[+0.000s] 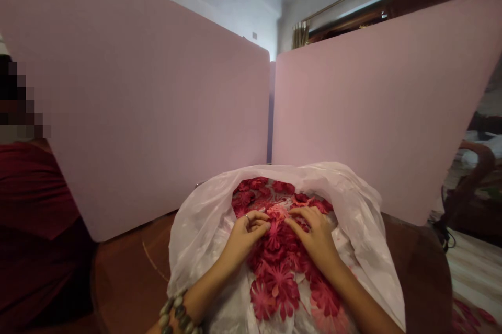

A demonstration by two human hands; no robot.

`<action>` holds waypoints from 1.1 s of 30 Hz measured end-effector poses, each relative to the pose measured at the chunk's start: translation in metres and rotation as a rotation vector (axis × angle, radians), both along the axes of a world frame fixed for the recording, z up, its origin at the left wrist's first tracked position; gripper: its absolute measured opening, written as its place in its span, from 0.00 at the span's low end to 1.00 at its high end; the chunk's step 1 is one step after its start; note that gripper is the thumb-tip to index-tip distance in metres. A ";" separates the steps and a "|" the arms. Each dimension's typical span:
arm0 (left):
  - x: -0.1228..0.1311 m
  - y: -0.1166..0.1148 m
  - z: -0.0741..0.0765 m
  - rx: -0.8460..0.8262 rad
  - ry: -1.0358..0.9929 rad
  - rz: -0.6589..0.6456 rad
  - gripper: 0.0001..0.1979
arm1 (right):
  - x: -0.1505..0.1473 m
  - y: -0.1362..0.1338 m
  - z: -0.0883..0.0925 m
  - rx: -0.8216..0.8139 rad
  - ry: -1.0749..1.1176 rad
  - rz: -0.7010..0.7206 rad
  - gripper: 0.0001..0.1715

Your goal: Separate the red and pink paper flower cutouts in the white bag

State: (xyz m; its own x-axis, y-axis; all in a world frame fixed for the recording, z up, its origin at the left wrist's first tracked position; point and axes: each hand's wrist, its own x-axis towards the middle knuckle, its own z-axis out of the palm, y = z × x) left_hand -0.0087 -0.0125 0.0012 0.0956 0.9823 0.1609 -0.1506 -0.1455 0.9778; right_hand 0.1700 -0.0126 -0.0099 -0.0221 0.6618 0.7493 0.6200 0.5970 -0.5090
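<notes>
Left hand point(246, 233) and right hand point(315, 232) both pinched one crimson, many-petalled flower point(274, 238); couldn't really tell how many toward the brown wooden worktop's point(131, 266) near edge were done.

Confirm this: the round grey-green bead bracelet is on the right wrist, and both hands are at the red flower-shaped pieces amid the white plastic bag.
Wrong wrist: the head view shows the round grey-green bead bracelet on the wrist of the left hand, not the right hand. Both hands are at the red flower-shaped pieces amid the white plastic bag.
</notes>
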 end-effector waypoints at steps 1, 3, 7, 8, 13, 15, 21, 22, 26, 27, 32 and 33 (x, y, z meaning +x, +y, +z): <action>0.000 0.000 0.000 -0.001 0.002 -0.005 0.15 | 0.000 0.000 -0.001 0.054 -0.052 -0.010 0.10; 0.000 0.000 0.000 -0.008 -0.001 -0.017 0.15 | -0.003 -0.002 -0.001 0.142 -0.120 0.014 0.09; 0.000 -0.001 0.000 -0.020 -0.025 -0.049 0.15 | -0.010 -0.012 0.002 0.293 -0.232 0.156 0.10; 0.000 -0.002 0.000 -0.026 -0.037 -0.054 0.15 | -0.012 -0.015 0.003 0.331 -0.259 0.174 0.11; 0.001 -0.002 -0.002 -0.088 -0.102 -0.069 0.15 | -0.019 -0.022 0.001 0.414 -0.316 0.169 0.15; 0.002 -0.003 -0.002 -0.135 -0.146 -0.076 0.16 | -0.021 -0.022 -0.001 0.409 -0.323 0.154 0.16; 0.004 -0.005 -0.003 -0.218 -0.236 -0.108 0.16 | -0.023 -0.024 0.000 0.407 -0.355 0.137 0.16; 0.004 -0.005 -0.004 -0.224 -0.244 -0.113 0.16 | -0.023 -0.024 0.001 0.412 -0.359 0.137 0.16; 0.004 -0.004 -0.006 -0.235 -0.286 -0.136 0.16 | -0.022 -0.025 0.004 0.432 -0.362 0.143 0.14; 0.004 -0.004 -0.007 -0.236 -0.295 -0.140 0.16 | -0.022 -0.025 0.004 0.436 -0.361 0.146 0.14; 0.004 -0.005 -0.007 -0.245 -0.289 -0.136 0.16 | -0.023 -0.026 0.005 0.437 -0.371 0.153 0.13; 0.004 -0.004 -0.008 -0.247 -0.282 -0.136 0.16 | -0.023 -0.026 0.005 0.436 -0.369 0.155 0.13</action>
State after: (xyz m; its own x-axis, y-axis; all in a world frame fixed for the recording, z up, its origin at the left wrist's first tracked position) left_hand -0.0042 -0.0169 -0.0063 0.2133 0.9761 -0.0402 -0.4196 0.1287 0.8985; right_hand 0.1473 -0.0389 -0.0044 -0.4051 0.2625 0.8758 0.5984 0.8003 0.0370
